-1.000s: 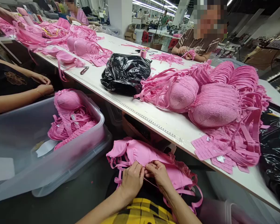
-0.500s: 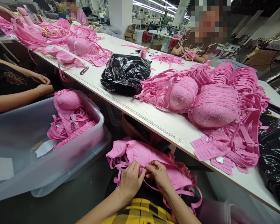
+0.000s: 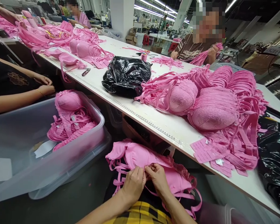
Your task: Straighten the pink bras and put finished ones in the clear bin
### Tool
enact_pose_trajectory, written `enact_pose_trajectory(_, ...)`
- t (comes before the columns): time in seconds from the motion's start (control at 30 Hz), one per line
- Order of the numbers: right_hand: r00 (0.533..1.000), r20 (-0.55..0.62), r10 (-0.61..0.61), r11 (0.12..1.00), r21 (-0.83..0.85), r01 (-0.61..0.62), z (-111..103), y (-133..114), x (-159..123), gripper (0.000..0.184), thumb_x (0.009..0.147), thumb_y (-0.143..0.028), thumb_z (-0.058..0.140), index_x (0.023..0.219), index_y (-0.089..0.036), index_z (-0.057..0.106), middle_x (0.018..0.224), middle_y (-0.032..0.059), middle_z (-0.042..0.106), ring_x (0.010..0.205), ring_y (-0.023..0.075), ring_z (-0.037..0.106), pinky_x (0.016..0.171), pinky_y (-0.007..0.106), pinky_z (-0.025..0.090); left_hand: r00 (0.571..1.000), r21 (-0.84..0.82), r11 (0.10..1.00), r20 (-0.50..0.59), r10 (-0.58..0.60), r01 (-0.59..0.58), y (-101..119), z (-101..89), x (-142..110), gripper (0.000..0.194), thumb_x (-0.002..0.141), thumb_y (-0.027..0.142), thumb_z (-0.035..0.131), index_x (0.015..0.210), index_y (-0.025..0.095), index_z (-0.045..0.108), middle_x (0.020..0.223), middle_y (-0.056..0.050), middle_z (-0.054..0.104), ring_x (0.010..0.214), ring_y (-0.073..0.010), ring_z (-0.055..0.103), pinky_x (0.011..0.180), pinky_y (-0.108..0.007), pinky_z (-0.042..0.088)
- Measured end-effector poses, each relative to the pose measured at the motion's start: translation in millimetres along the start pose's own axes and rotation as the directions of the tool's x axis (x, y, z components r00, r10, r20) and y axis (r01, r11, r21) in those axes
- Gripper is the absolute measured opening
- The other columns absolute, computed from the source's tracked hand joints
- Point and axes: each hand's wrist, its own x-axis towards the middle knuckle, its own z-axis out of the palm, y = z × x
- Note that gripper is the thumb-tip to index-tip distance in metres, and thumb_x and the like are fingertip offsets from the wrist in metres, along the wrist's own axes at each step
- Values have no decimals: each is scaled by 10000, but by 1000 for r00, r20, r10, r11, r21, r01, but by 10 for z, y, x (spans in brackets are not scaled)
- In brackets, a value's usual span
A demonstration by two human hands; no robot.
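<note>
A pink bra (image 3: 140, 157) lies on my lap, below the edge of the white table (image 3: 154, 119). My left hand (image 3: 133, 184) and my right hand (image 3: 156, 178) meet at its near edge. Both have their fingers pinched on the pink fabric, thumbs close together. Thin pink straps (image 3: 189, 199) trail off the bra to the right of my right wrist.
A large stack of pink bras (image 3: 212, 105) with pink tags (image 3: 204, 151) fills the table's right part. A black plastic bag (image 3: 127, 74) lies mid-table. A clear plastic bin (image 3: 25, 161) with pink bras stands at left. Other people sit at left and across the table.
My hands stay pinched on the bra, shifting slightly. The person across the table has raised a hand holding pink straps.
</note>
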Motion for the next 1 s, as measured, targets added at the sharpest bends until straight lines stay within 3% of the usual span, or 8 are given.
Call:
enact_pose_trajectory(0.2,990,-123,-66,997,-55,60,12,58,53,275,509,-240,702,509,-195,430,433,-90,422,414,72,382,396,193,300,999,-18,999,13,40,-39,1,25,0,181,788,28,425,733,189,487,626,-10,582,551,-172,604,520,-284,464)
enact_pose_trajectory(0.37,999,1,32,998,-52,-32,-83,1,-21,276,591,-395,685,607,-174,521,497,-24,544,421,135,510,390,236,407,997,-13,998,43,61,-61,11,-28,-15,163,777,51,465,706,194,494,606,-5,572,545,-168,597,499,-269,443)
enact_pose_trajectory(0.47,997,-36,61,984,-168,-67,-97,-5,9,367,613,-482,685,505,-176,513,422,0,531,374,150,512,380,255,408,993,-34,994,62,104,-102,21,-87,-22,188,785,49,441,681,188,513,602,-14,573,546,-164,586,486,-264,431)
enact_pose_trajectory(0.63,991,-131,-40,966,-260,5,-145,57,33,497,552,-487,738,369,-233,351,290,-66,331,292,85,319,334,240,230,980,-99,977,42,196,-191,-150,-159,24,294,860,198,441,1128,165,556,1101,-113,643,1024,-233,588,859,-379,471)
enact_pose_trajectory(0.7,986,-168,-15,986,-169,-14,-191,51,-29,539,534,-487,752,361,-243,303,291,-88,271,294,57,230,330,237,165,987,-84,986,55,152,-147,-294,-180,19,367,877,251,427,1228,189,513,1211,-104,604,1130,-243,536,935,-418,431)
enact_pose_trajectory(0.8,989,-133,68,991,124,-51,-221,-65,-165,480,526,-460,779,399,-215,386,350,-68,378,320,66,291,334,229,231,993,-164,982,90,-80,94,-461,-294,-11,319,907,261,355,991,196,656,1023,-88,694,961,-222,623,845,-375,477)
enact_pose_trajectory(0.9,997,-3,80,956,283,-76,-180,-228,-292,332,530,-413,804,573,-187,564,567,9,596,472,145,506,398,256,377,891,-445,773,258,-373,452,-443,-511,-5,379,898,357,380,720,168,657,749,-63,688,718,-186,631,694,-313,496)
enact_pose_trajectory(1.0,996,-45,73,961,270,-58,-161,-246,-376,354,522,-400,818,530,-220,513,515,-20,562,481,155,516,408,266,414,712,-710,199,559,-425,676,-282,-667,57,384,783,499,545,723,132,642,682,-52,659,650,-179,613,623,-286,489)
